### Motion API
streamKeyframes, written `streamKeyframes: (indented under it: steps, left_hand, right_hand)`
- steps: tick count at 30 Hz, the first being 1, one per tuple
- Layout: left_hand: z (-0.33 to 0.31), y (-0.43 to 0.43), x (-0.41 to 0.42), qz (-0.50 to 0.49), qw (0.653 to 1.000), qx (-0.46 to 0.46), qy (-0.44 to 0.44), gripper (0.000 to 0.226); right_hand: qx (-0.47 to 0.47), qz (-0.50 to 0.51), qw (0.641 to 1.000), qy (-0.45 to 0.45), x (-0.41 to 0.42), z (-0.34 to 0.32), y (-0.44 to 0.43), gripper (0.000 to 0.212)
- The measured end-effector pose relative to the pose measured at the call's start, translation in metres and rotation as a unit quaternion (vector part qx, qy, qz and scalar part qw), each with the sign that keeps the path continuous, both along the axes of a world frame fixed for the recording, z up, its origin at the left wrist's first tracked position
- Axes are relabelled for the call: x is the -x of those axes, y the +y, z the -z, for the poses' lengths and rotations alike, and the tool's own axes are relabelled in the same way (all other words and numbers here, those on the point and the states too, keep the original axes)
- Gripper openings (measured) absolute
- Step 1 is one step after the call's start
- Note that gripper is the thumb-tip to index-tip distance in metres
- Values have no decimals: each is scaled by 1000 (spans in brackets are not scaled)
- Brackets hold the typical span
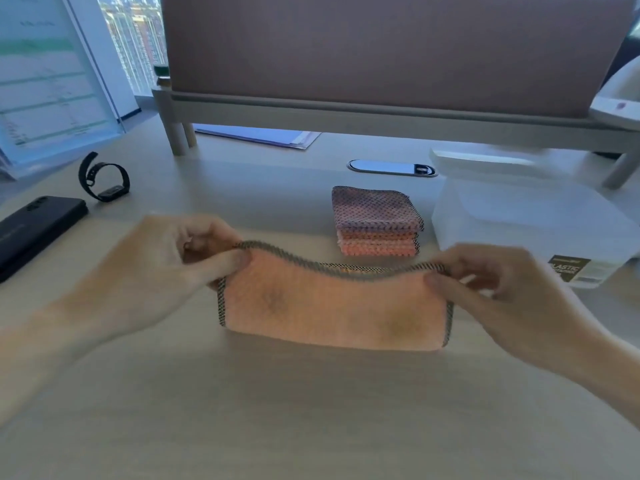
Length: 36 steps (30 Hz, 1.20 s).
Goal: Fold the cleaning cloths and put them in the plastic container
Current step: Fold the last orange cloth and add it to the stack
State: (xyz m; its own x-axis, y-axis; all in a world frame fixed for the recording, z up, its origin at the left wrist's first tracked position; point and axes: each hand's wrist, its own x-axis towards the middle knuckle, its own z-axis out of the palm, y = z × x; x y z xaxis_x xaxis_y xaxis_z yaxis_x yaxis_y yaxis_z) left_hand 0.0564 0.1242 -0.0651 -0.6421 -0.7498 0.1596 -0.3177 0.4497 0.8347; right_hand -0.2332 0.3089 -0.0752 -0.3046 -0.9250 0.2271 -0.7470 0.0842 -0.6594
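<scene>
A pink cleaning cloth (332, 308) with a dark stitched edge is folded in half in front of me, its lower fold resting on the desk. My left hand (162, 268) pinches its upper left corner. My right hand (502, 299) pinches its upper right corner. Behind it sits a small stack of folded cloths (375, 220), purple on top and pink below. To the right of the stack stands the translucent plastic container (512, 216) with a dark label on its front.
A black phone (34, 230) and a black wrist band (104, 178) lie at the left. A raised shelf (346, 112) with legs crosses the back, with papers (263, 135) under it. A cable port (393, 167) is set in the desk.
</scene>
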Motion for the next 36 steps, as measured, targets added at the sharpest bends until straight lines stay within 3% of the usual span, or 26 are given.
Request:
streamKeyframes:
  steps: [3, 7, 12, 18, 23, 27, 36]
  left_hand:
    - [18, -32, 25, -53, 998, -5, -40, 5]
    - [50, -58, 39, -94, 984, 63, -138, 10]
    - [56, -51, 41, -97, 967, 145, -184, 13]
    - [57, -48, 35, -106, 975, 133, -143, 2]
    - [56, -46, 26, -123, 978, 120, -118, 8]
    - [56, -48, 32, -129, 966, 138, -174, 14]
    - [53, -49, 34, -122, 950, 182, -224, 18]
  right_hand:
    - [-34, 39, 999, -6, 26, 22, -42, 10]
    - [-73, 76, 994, 0, 42, 49, -63, 10]
    - [-72, 77, 994, -6, 44, 52, -63, 13]
    - [-47, 81, 992, -91, 39, 48, -57, 18]
    - [-50, 76, 985, -149, 37, 38, -54, 17]
    - [-102, 94, 981, -138, 38, 44, -56, 25]
    - [-100, 104, 986, -86, 39, 46, -57, 21]
